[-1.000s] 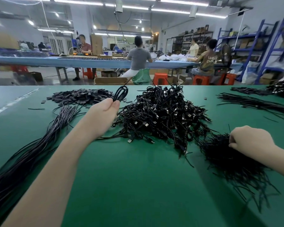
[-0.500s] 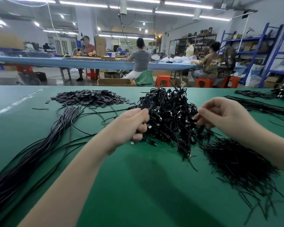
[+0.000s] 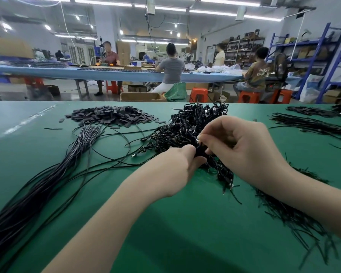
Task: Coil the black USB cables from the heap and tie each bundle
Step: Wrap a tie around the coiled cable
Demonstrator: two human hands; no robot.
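Observation:
A small coiled black cable bundle (image 3: 199,149) sits between my two hands above the green table (image 3: 165,223). My left hand (image 3: 177,166) grips the bundle from the left with thumb and fingers. My right hand (image 3: 238,146) has its fingers curled at the bundle's top and pinches it, perhaps with a thin tie I cannot make out. Behind them lies the heap of tied black USB cables (image 3: 191,123). A sheaf of long loose black cables (image 3: 47,174) runs along the left. A pile of thin black twist ties (image 3: 295,213) lies under my right forearm.
A mound of small flat black pieces (image 3: 110,115) lies at the back left of the table. More black cable bundles (image 3: 313,125) lie at the far right. Beyond the table's far edge, several people sit at a long blue bench (image 3: 116,72).
My right hand came from the tie pile at the right to the coiled bundle. My left hand brought the bundle down and rightward, so both hands now meet on it before the heap.

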